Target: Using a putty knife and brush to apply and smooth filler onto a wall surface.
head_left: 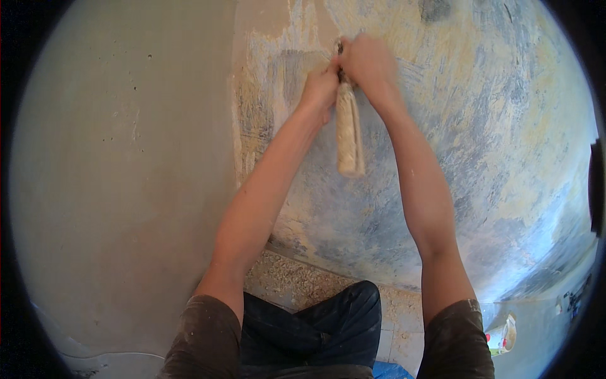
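Both of my arms reach up the wall (492,95), whose surface is patchy grey, white and yellowish with scrape marks. Between my hands hangs what looks like a scraper (346,136), its thick pale handle crusted with plaster and pointing down. My right hand (370,60) is closed around its upper end. Lower and to the left, my left hand (320,88) is closed against the same tool near its neck. The working end is hidden behind my fingers, and slight motion blurs both hands.
A smooth grey-beige wall (126,189) fills the left side. Crumbled debris (297,278) covers the tiled floor along the wall's foot, close to my knees. At the lower right stands a white bucket (502,336). Something blue (390,371) lies beside me at the bottom edge.
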Demonstrator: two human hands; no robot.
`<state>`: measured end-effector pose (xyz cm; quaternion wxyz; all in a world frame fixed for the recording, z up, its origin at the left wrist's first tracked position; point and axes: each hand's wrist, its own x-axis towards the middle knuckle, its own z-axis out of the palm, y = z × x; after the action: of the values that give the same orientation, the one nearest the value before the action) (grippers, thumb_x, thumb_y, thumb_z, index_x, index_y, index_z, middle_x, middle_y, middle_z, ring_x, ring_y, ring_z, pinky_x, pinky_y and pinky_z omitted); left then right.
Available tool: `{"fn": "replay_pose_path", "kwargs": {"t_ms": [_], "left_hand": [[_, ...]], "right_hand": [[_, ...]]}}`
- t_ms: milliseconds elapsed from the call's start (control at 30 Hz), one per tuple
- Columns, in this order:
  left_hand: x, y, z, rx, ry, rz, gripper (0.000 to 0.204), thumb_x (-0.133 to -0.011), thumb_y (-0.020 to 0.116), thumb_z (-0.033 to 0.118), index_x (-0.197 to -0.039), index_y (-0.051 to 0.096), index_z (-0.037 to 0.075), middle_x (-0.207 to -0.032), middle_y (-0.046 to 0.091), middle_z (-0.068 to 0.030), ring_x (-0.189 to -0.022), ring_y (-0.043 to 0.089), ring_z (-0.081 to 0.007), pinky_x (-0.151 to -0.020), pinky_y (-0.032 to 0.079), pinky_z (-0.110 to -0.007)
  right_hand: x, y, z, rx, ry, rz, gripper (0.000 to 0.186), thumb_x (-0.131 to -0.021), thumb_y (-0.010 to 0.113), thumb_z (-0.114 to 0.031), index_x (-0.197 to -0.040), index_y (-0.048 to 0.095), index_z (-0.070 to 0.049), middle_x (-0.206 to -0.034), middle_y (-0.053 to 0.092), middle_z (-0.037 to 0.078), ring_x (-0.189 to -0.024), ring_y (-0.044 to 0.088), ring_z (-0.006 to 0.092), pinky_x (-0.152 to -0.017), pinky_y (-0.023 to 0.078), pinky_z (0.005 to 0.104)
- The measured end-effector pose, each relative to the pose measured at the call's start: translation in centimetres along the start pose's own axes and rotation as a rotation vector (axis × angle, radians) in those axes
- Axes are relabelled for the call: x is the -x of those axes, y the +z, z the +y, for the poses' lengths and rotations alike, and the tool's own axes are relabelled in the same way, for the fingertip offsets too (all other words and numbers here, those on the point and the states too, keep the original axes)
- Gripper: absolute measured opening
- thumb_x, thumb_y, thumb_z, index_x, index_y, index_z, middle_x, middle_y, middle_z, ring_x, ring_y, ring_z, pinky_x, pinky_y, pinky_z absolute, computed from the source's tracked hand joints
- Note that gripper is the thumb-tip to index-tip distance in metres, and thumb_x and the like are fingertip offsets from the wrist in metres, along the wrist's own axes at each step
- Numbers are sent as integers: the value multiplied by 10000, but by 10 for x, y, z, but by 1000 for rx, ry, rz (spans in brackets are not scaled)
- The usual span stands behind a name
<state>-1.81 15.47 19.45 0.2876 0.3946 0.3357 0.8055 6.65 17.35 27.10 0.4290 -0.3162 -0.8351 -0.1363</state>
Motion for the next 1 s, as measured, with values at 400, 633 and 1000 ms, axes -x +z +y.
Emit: {"fn": "replay_pose_path", "kwargs": {"t_ms": [400, 633, 1000], "left_hand": [[53, -42, -16, -236, 12, -81, 416, -1029, 456, 420, -1039, 623, 39, -804, 561, 6, -664, 487, -100, -584, 396, -277], [99, -80, -30, -199, -132, -50, 548, -978, 441, 599, -928, 625, 85, -684, 524, 35, -615, 503, -81, -544, 396, -256], [91, -94, 62, 236, -298, -173, 420, -984, 513, 488, -1020, 557, 71, -768, 581, -43, -611, 543, -151, -524, 426, -258]], "right_hand": [[45, 27, -9, -101, 24, 47, 422, -974, 515, -311, -790, 708, 16, -766, 680, 245, -738, 679, 422, -656, 544, 479], [56, 56, -37, -231, -11, 43, 480, -995, 472, -304, -730, 693, 29, -707, 655, 267, -677, 663, 438, -631, 530, 503], [-21, 54, -80, -155, -12, 15, 194, -874, 563, -147, -917, 730, -56, -898, 703, 211, -858, 690, 398, -734, 551, 466]]}}
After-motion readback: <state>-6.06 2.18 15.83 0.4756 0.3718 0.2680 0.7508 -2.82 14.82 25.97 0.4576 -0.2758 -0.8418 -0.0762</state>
